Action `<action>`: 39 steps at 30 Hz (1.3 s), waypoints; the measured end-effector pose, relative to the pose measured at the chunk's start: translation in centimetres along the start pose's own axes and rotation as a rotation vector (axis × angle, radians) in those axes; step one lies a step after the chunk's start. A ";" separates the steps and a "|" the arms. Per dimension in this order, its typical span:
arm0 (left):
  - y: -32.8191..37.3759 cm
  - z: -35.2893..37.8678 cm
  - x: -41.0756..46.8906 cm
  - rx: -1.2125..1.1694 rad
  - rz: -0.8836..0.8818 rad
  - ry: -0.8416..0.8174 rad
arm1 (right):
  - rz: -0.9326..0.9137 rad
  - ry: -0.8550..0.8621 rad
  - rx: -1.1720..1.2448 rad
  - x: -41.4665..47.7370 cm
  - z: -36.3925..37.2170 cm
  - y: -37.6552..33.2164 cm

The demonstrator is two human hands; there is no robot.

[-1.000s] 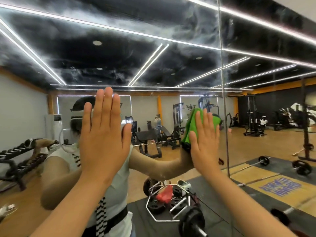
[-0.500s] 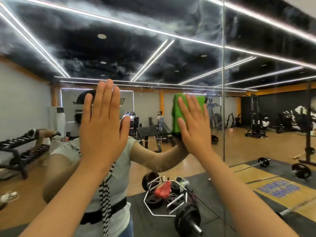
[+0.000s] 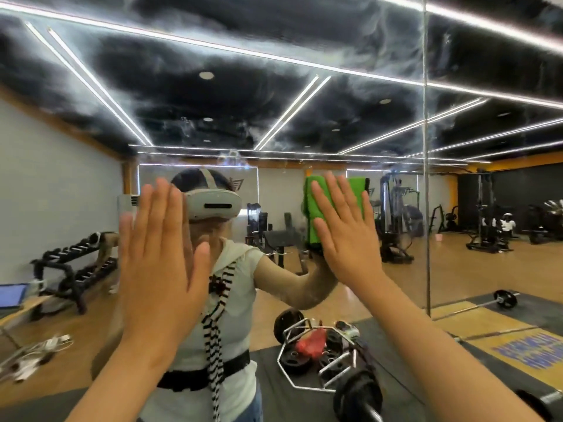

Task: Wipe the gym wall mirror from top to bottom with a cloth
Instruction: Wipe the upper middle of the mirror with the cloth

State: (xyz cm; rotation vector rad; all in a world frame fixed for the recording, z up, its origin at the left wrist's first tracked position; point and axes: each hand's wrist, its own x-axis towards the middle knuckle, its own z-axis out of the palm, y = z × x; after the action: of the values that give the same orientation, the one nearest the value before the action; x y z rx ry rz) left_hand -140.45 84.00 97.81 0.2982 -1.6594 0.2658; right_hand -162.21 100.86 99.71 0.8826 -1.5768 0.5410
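The wall mirror (image 3: 304, 95) fills the view, with hazy smears across its upper part. A vertical seam (image 3: 426, 178) splits it into panels at the right. My right hand (image 3: 344, 229) lies flat with straight, spread fingers, pressing a green cloth (image 3: 316, 208) against the glass at about head height, left of the seam. My left hand (image 3: 161, 254) is raised with straight fingers, palm toward the mirror at lower left; contact with the glass is unclear. The cloth shows above and left of my right fingers.
The mirror reflects a person wearing a headset, a dumbbell rack (image 3: 73, 269) at left, a hex bar with plates (image 3: 316, 354) on a black mat, a barbell (image 3: 502, 300) at right and gym machines behind.
My right hand has slid the cloth leftward away from the seam and slightly up the glass. The left hand has stayed raised. The view has tilted a little.
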 end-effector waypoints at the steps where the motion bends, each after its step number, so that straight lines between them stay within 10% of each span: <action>1: -1.0 -0.2 -0.7 0.032 -0.004 -0.006 | 0.116 0.005 0.033 0.1 0.0 0.7; 5: -3.6 0.5 -2.5 0.152 -0.013 -0.051 | 0.443 0.066 0.086 -0.9 0.7 -6.6; 12: -4.1 0.8 -2.8 0.140 0.011 -0.027 | -0.101 -0.010 -0.016 0.2 0.4 -8.0; 17: -4.0 0.9 -3.0 0.139 0.009 -0.027 | 0.537 0.036 0.127 1.6 0.0 -6.1; 24: -4.8 -0.4 -3.0 0.023 0.067 -0.063 | -0.145 -0.066 -0.021 0.8 0.2 -13.6; 30: -8.3 -3.3 -2.3 0.099 0.097 -0.097 | 0.472 0.021 0.111 6.2 -0.6 -10.5; 36: -10.1 -4.5 -1.2 0.097 -0.031 -0.045 | -0.109 -0.029 0.097 5.1 -0.2 -19.1; 39: -10.8 -4.2 -1.6 0.146 -0.013 -0.084 | -0.023 -0.037 0.053 5.3 -0.5 -11.8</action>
State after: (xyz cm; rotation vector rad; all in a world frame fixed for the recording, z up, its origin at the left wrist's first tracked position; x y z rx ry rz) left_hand -132.60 75.36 96.65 0.4353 -1.7230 0.3701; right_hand -152.71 92.85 103.40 0.9547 -1.5903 0.5545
